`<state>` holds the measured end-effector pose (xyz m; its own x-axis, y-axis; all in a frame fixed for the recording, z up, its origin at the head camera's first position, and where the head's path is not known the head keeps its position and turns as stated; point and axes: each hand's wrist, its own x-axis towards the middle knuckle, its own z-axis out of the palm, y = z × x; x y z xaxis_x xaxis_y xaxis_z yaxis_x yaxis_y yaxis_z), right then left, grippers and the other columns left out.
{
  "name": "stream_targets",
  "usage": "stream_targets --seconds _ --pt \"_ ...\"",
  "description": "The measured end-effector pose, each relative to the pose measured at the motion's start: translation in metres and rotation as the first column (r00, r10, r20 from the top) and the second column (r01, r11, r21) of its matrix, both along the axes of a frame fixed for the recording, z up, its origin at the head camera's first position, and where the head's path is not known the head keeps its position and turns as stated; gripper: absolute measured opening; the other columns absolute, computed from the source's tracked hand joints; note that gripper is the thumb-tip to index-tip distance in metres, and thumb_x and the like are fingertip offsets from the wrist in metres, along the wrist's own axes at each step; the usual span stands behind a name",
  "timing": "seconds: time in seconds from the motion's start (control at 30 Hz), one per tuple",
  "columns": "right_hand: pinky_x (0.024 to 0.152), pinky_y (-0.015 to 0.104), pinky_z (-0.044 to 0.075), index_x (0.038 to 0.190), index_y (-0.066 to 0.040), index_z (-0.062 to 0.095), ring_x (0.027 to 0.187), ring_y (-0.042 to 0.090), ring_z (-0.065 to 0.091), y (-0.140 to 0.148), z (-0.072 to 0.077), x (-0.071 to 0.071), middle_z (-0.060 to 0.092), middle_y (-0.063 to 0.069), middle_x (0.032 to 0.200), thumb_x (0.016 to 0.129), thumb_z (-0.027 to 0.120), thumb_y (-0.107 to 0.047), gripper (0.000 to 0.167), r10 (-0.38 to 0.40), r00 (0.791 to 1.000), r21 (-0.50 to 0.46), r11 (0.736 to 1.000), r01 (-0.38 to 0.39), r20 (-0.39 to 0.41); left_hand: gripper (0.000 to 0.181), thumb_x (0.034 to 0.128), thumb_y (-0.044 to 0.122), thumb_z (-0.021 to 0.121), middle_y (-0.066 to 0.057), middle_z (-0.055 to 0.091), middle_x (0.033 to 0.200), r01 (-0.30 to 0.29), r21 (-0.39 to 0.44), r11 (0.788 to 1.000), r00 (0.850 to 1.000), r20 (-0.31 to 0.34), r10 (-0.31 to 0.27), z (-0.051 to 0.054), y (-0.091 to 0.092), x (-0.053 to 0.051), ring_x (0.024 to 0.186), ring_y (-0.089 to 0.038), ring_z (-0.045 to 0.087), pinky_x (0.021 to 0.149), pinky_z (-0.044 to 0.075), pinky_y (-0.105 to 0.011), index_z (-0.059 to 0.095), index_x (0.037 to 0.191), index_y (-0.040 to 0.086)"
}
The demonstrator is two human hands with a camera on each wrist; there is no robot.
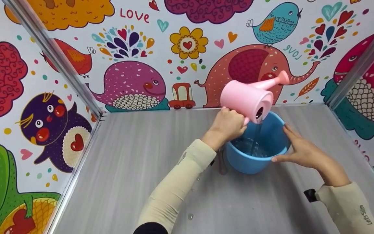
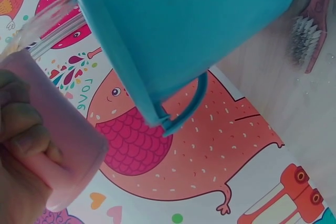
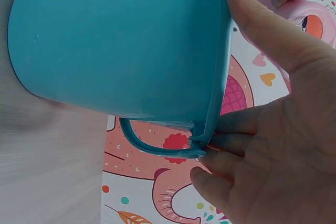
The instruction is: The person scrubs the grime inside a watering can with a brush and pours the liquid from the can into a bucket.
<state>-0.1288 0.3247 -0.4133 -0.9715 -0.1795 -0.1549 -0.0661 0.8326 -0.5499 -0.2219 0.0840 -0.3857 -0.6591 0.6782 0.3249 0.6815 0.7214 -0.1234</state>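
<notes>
My left hand [image 1: 228,125] grips a pink watering can [image 1: 243,99] by its handle, tipping it over the blue bucket [image 1: 252,164]. Water [image 1: 256,136] streams from the can's open top into the bucket, where more water lies at the bottom. The can's spout [image 1: 273,80] points up and to the right. Against the bucket's right side rests my right hand [image 1: 307,151], thumb near the front of the rim and the other fingers spread farther back. In the right wrist view, these fingers [image 3: 226,163] touch the rim beside the bucket's handle [image 3: 157,148], with the palm apart from the wall.
A scrub brush [image 2: 310,38] with pale bristles lies on the grey tabletop [image 1: 135,156], just left of the bucket. Water drops [image 1: 191,216] dot the table near its front. Printed panels [image 1: 187,87] with cartoon animals stand behind and at both sides, with metal strips [image 1: 60,71] at the corners.
</notes>
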Motion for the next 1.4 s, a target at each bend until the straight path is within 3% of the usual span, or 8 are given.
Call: stream_targets --seconds 0.57,0.7,0.8,0.87,0.93,1.07,1.23,1.4 --pt "0.095 0.074 0.036 0.156 0.003 0.006 0.141 0.064 0.016 -0.001 0.001 0.001 0.004 0.030 0.163 0.074 0.079 -0.058 0.126 0.003 1.000 -0.009 1.000 -0.003 0.011 0.041 0.1022 0.037 0.048 0.001 0.073 0.076 -0.005 -0.023 1.000 0.999 -0.038 0.004 -0.004 0.000 0.000 0.080 -0.017 0.069 0.076 0.052 -0.032 0.073 0.075 0.018" --pt "0.095 0.075 0.036 0.157 0.002 0.006 0.141 0.063 0.015 0.000 0.001 0.001 0.004 0.030 0.163 0.074 0.079 -0.058 0.126 0.004 1.000 -0.012 1.000 -0.004 0.014 0.039 0.1018 0.037 0.049 0.000 0.072 0.075 -0.011 -0.003 1.000 0.999 0.041 0.011 -0.004 0.000 0.001 0.080 -0.016 0.069 0.077 0.053 -0.030 0.071 0.076 0.016" --pt "0.095 0.074 0.036 0.157 0.002 0.006 0.141 0.063 0.016 0.000 0.001 0.001 0.004 0.030 0.163 0.074 0.079 -0.058 0.126 0.005 1.000 -0.016 1.000 -0.005 0.013 0.038 0.1014 0.035 0.050 -0.001 0.069 0.072 -0.036 0.055 0.998 0.982 0.189 0.024 -0.003 0.001 0.002 0.078 -0.016 0.067 0.074 0.053 -0.029 0.068 0.076 0.014" --pt "0.095 0.074 0.036 0.157 0.002 0.006 0.141 0.063 0.016 0.000 0.001 0.001 0.004 0.030 0.163 0.074 0.079 -0.058 0.126 0.003 1.000 -0.017 1.000 -0.003 0.013 0.035 0.1005 0.033 0.053 -0.001 0.064 0.068 -0.068 0.125 0.990 0.951 0.309 0.026 -0.001 0.001 0.002 0.072 -0.015 0.063 0.068 0.050 -0.025 0.064 0.074 0.013" --pt "0.095 0.074 0.037 0.157 0.002 0.006 0.141 0.063 0.017 0.000 0.000 0.001 0.004 0.030 0.163 0.074 0.079 -0.057 0.125 0.003 1.000 -0.021 1.000 -0.002 0.013 0.033 0.0995 0.029 0.055 -0.001 0.057 0.063 -0.115 0.220 0.969 0.899 0.437 0.008 0.000 0.002 0.002 0.065 -0.013 0.058 0.060 0.046 -0.022 0.059 0.072 0.013" --pt "0.096 0.074 0.037 0.157 0.002 0.007 0.142 0.063 0.016 0.000 0.000 0.000 0.004 0.030 0.163 0.074 0.079 -0.056 0.125 0.005 1.000 -0.028 1.000 -0.005 0.015 0.033 0.0963 0.021 0.058 0.003 0.044 0.058 -0.220 0.416 0.882 0.785 0.613 -0.093 0.002 0.001 0.000 0.054 -0.009 0.045 0.051 0.034 -0.017 0.048 0.065 0.016" --pt "0.095 0.073 0.038 0.156 0.004 0.006 0.141 0.063 0.015 0.000 0.000 0.000 0.005 0.031 0.162 0.074 0.080 -0.056 0.126 0.003 1.000 -0.026 1.000 -0.003 0.015 0.032 0.0913 0.013 0.058 0.005 0.041 0.057 -0.335 0.633 0.698 0.672 0.680 -0.294 0.005 -0.003 -0.005 0.055 -0.008 0.040 0.053 0.032 -0.018 0.044 0.062 0.016" --pt "0.094 0.072 0.039 0.157 0.003 0.006 0.142 0.062 0.015 0.000 -0.001 0.002 0.005 0.029 0.163 0.073 0.079 -0.057 0.126 -0.002 1.000 -0.022 1.000 0.002 0.008 0.028 0.0918 0.014 0.059 0.006 0.045 0.059 -0.492 0.705 0.511 0.512 0.709 -0.485 0.010 -0.017 -0.008 0.057 -0.009 0.043 0.055 0.036 -0.021 0.048 0.066 0.016"
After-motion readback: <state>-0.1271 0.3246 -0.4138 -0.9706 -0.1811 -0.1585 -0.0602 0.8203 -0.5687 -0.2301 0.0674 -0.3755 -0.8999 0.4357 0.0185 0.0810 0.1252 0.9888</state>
